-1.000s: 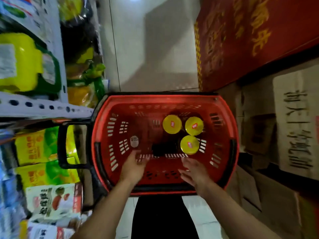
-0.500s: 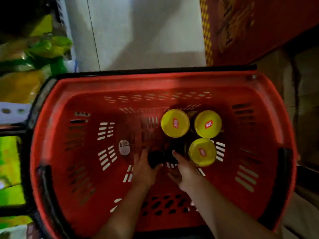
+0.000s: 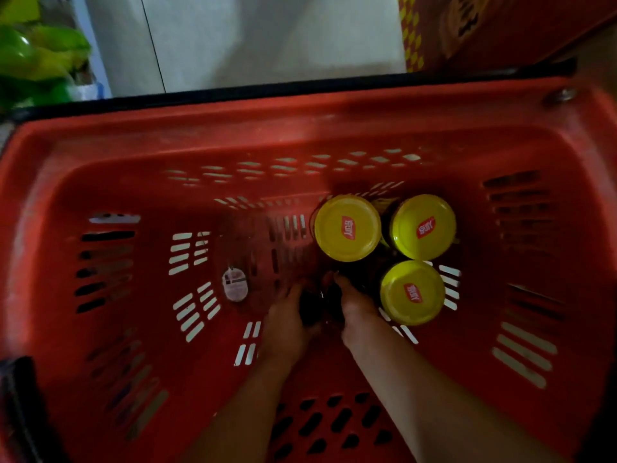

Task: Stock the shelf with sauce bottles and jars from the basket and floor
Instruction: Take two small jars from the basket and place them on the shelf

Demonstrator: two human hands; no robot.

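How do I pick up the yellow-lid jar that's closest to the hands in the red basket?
Grab the nearest jar by the rim of its round yellow lid, coming straight down from above. It stands upright, lid facing up, and the back-left jar and back-right jar crowd its far side, so the top is probably the easiest way in.

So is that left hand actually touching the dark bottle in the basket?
Touching. Head view: the left hand curls its fingers against the dark bottle.
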